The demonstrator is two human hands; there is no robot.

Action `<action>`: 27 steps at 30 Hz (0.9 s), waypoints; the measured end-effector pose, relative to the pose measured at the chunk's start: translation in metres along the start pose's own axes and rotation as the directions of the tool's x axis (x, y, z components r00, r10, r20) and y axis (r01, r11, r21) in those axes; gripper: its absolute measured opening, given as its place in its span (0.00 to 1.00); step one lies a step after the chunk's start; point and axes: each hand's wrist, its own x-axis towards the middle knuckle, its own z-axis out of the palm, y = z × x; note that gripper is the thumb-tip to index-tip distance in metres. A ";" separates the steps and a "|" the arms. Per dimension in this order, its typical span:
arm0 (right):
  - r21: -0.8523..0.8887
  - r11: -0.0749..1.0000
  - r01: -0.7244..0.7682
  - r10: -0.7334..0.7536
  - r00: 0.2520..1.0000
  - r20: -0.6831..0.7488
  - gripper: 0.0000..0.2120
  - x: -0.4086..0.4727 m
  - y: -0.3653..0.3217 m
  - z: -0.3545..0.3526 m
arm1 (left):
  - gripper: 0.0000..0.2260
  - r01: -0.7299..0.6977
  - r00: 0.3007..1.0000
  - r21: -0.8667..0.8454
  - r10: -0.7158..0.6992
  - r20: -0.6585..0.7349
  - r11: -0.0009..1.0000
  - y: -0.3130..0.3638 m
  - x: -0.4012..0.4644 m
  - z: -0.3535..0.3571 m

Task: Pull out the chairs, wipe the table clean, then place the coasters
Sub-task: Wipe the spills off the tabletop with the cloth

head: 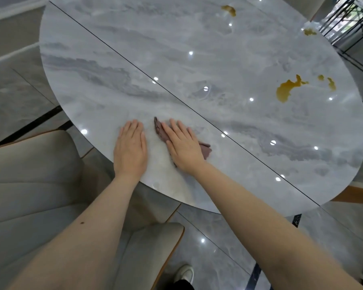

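Two hands flat on table (pixel 134 59) | left grip (pixel 131 148) released | right grip (pixel 181 146) released, pressing cloth (pixel 205 150) | no writing legible

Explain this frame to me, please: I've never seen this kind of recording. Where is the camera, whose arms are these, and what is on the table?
There is no machine: a person wears one wide-angle camera on the head, looking down at their own arms. The left hand lies flat on the round marble table. The right hand presses a dark cloth flat against it, with no curled grip. Amber spills lie unwiped farther right. A beige chair stands at the near left.
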 end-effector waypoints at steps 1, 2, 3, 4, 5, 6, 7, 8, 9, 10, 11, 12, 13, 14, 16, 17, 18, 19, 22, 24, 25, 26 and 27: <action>-0.011 1.000 0.011 -0.011 1.000 -0.002 0.24 0.012 -0.006 0.000 | 0.19 0.002 1.000 -0.001 -0.002 -0.002 1.000 0.000 0.000 0.000; -0.017 0.999 0.027 -0.027 1.000 -0.002 0.23 0.019 -0.011 0.001 | 0.19 0.006 1.000 -0.004 -0.006 -0.003 1.000 -0.001 0.000 0.000; -0.013 0.999 0.046 -0.046 0.999 -0.004 0.23 0.020 -0.013 0.001 | 0.19 0.006 1.000 -0.012 -0.006 -0.008 1.000 0.000 0.001 0.000; -0.001 0.998 0.069 -0.069 0.998 -0.001 0.23 0.016 -0.013 0.002 | 0.19 0.003 1.000 -0.018 -0.004 -0.012 1.000 0.000 0.000 0.000; 0.012 0.994 0.104 -0.104 0.995 -0.002 0.23 0.007 -0.012 0.003 | 0.19 0.000 1.000 -0.021 0.000 -0.018 1.000 0.000 0.000 -0.001; 0.019 0.989 0.145 -0.145 0.989 -0.003 0.23 -0.006 -0.011 0.005 | 0.19 -0.005 1.000 -0.020 0.005 -0.020 1.000 0.000 -0.001 -0.002; 0.020 0.984 0.179 -0.179 0.984 -0.010 0.23 -0.020 -0.010 0.007 | 0.19 -0.010 1.000 -0.016 0.009 -0.016 1.000 0.000 -0.001 -0.002; 0.022 0.979 0.202 -0.201 0.979 -0.017 0.23 -0.037 -0.009 0.010 | 0.19 -0.020 1.000 -0.007 0.019 -0.010 1.000 0.001 -0.002 -0.002; 0.018 0.975 0.222 -0.222 0.975 -0.020 0.23 -0.052 -0.008 0.012 | 0.19 -0.028 1.000 0.006 0.028 0.001 1.000 0.000 -0.001 -0.001; 0.014 0.971 0.237 -0.237 0.971 -0.023 0.23 -0.066 -0.007 0.014 | 0.19 -0.037 0.999 0.025 0.037 0.015 0.999 0.001 -0.001 0.000; 0.009 0.968 0.252 -0.252 0.967 -0.026 0.23 -0.077 -0.005 0.016 | 0.19 -0.045 0.999 0.048 0.044 0.031 0.998 0.000 -0.001 0.000; 0.001 0.965 0.262 -0.262 0.964 -0.034 0.22 -0.089 -0.001 0.016 | 0.19 -0.056 0.997 0.069 0.053 0.048 0.996 0.003 -0.001 0.000; -0.004 0.961 0.276 -0.276 0.960 -0.033 0.22 -0.096 0.002 0.016 | 0.20 -0.059 0.997 0.090 0.053 0.064 0.994 0.002 -0.001 0.000; 0.004 0.957 0.290 -0.290 0.957 -0.012 0.23 -0.101 0.005 0.016 | 0.20 -0.059 0.996 0.111 0.050 0.077 0.992 0.000 0.000 0.000; 0.027 0.954 0.300 -0.300 0.953 0.027 0.23 -0.119 0.014 0.013 | 0.19 -0.080 0.993 0.140 0.067 0.096 0.987 0.003 -0.003 -0.001; 0.037 0.950 0.309 -0.310 0.950 0.046 0.23 -0.127 0.020 0.012 | 0.19 -0.095 0.991 0.145 0.080 0.104 0.985 0.006 -0.005 -0.002; 0.049 0.947 0.317 -0.320 0.945 0.075 0.23 -0.134 0.026 0.012 | 0.19 -0.107 0.989 0.138 0.091 0.115 0.985 0.009 -0.009 -0.002; 0.061 0.943 0.327 -0.332 0.938 0.102 0.23 -0.142 0.035 0.010 | 0.19 -0.119 0.986 0.120 0.103 0.129 0.986 0.016 -0.015 -0.002; 0.121 0.923 0.364 -0.380 0.912 0.156 0.24 -0.160 0.063 0.005 | 0.19 -0.148 0.973 0.034 0.140 0.181 0.988 0.035 -0.032 0.000; 0.157 0.929 0.334 -0.356 0.923 0.145 0.28 -0.172 0.085 -0.005 | 0.19 -0.181 0.961 -0.015 0.180 0.209 0.983 0.051 -0.044 0.003; 0.178 0.940 0.291 -0.316 0.940 0.131 0.29 -0.177 0.096 -0.011 | 0.19 -0.188 0.955 -0.038 0.192 0.226 0.981 0.059 -0.049 0.004; 0.206 0.949 0.237 -0.262 0.960 0.101 0.29 -0.183 0.108 -0.015 | 0.18 -0.189 0.949 -0.062 0.199 0.243 0.980 0.068 -0.054 0.006; 0.245 0.954 0.173 -0.190 0.981 0.049 0.28 -0.190 0.119 -0.021 | 0.18 -0.198 0.943 -0.088 0.214 0.254 0.976 0.080 -0.059 0.008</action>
